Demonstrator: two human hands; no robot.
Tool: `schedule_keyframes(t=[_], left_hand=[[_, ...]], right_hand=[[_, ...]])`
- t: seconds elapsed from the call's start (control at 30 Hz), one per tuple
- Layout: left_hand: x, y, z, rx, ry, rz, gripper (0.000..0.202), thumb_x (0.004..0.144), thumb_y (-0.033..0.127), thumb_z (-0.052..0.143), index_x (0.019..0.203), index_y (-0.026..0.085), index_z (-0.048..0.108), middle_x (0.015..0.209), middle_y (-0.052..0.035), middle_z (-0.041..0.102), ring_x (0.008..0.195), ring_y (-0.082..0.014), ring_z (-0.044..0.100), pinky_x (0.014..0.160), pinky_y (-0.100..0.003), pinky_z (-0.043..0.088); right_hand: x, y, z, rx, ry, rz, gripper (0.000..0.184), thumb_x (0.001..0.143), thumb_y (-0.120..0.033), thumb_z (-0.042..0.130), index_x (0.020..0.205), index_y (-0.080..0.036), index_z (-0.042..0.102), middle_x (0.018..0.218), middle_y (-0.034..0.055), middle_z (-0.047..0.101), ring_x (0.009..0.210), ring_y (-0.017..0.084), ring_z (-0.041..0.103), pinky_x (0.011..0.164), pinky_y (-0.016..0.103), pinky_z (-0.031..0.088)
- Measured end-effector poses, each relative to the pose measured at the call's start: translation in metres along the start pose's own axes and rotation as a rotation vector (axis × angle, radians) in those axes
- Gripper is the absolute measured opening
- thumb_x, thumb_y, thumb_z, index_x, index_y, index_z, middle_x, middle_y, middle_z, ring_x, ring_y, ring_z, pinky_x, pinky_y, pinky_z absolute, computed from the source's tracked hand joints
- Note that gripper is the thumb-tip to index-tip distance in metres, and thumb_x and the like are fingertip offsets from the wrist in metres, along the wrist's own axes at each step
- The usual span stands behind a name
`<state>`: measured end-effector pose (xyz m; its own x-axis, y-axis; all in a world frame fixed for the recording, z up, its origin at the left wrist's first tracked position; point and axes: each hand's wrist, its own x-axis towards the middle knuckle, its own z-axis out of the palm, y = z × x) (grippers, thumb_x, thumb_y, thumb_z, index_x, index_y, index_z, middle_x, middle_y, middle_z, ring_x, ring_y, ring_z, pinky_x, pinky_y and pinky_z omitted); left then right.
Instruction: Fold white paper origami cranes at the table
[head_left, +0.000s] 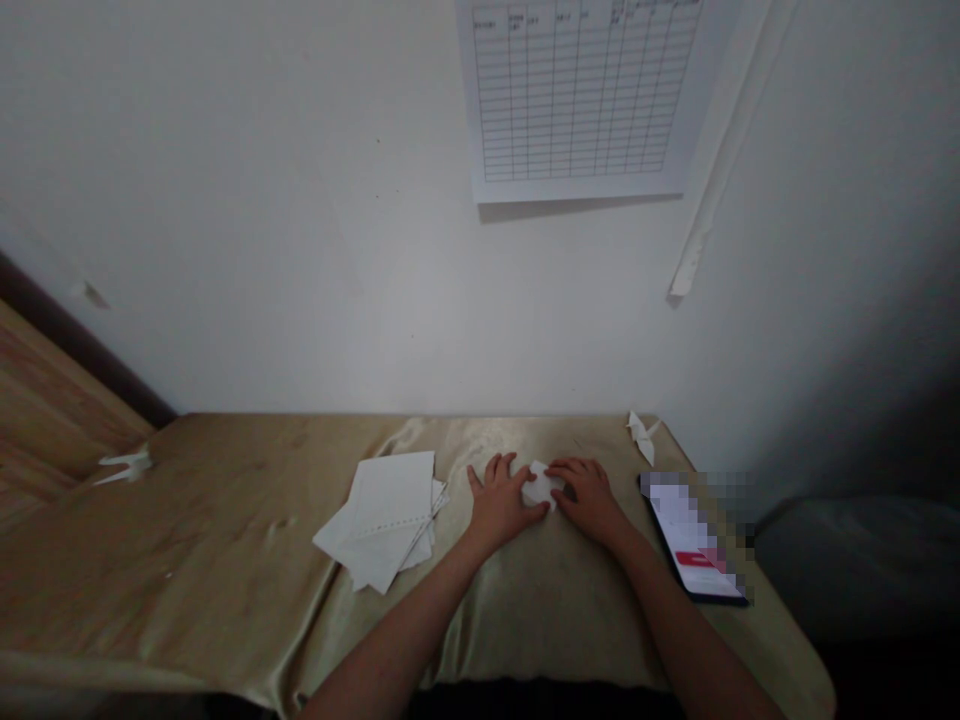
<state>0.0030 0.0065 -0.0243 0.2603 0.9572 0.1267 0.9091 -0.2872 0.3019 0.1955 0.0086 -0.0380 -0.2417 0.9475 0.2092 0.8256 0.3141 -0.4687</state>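
Observation:
A small folded piece of white paper (538, 486) lies on the cloth-covered table, between my two hands. My left hand (501, 502) grips its left side with the thumb and index finger, the other fingers spread apart over the cloth. On the opposite side, my right hand (589, 496) has its fingers bent and the thumb and fingertips on the paper's right edge. My fingers cover parts of the paper, so its exact folds cannot be made out. Left of my left hand sits a loose stack of white paper sheets (386, 510).
A phone (694, 560) with a lit screen lies right of my right forearm. Behind it rests a white folded-paper crane (643, 438); another white paper figure (126, 465) is at the far left. A printed table sheet (577, 100) hangs on the wall (300, 250).

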Motion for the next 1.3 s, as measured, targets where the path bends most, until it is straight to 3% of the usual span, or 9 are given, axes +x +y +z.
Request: schedule_keyframes(t=[0.7,0.83,1.03,1.3], left_hand=[[-0.001,0.000,0.002,-0.001,-0.002,0.005,0.068,0.069,0.068,0.069,0.127,0.035,0.057,0.153,-0.0079,0.038,0.145,-0.0366,0.023,0.112,-0.074,0.000],[-0.001,-0.005,0.002,-0.016,0.000,0.021,0.057,0.075,0.069,0.064,0.123,0.038,0.060,0.154,-0.0047,0.039,0.144,-0.0361,0.025,0.110,-0.076,0.001],[0.004,-0.012,0.003,-0.034,0.010,0.018,0.031,0.085,0.051,0.063,0.114,0.041,0.064,0.151,0.0016,0.043,0.142,-0.0331,0.030,0.108,-0.078,0.004],[0.005,-0.011,-0.004,-0.022,-0.066,0.010,0.047,0.075,0.061,0.069,0.117,0.042,0.063,0.155,0.0032,0.040,0.144,-0.0376,0.026,0.106,-0.081,0.002]], right_hand=[[0.002,0.004,0.001,0.038,-0.006,-0.001,0.037,0.084,-0.028,0.059,0.120,-0.031,0.065,0.131,0.0023,0.061,0.126,0.023,0.047,0.113,0.047,0.021],[0.002,0.009,0.003,0.058,0.004,-0.006,0.035,0.085,-0.025,0.057,0.118,-0.030,0.066,0.129,0.0027,0.062,0.124,0.022,0.048,0.113,0.045,0.023],[0.002,0.011,0.004,0.068,0.028,-0.003,0.030,0.089,-0.026,0.054,0.116,-0.027,0.067,0.122,0.0038,0.064,0.118,0.022,0.051,0.110,0.043,0.027],[0.003,0.011,0.005,0.036,0.032,-0.013,0.030,0.089,-0.025,0.054,0.116,-0.026,0.067,0.121,0.0049,0.064,0.117,0.023,0.051,0.108,0.042,0.029]])
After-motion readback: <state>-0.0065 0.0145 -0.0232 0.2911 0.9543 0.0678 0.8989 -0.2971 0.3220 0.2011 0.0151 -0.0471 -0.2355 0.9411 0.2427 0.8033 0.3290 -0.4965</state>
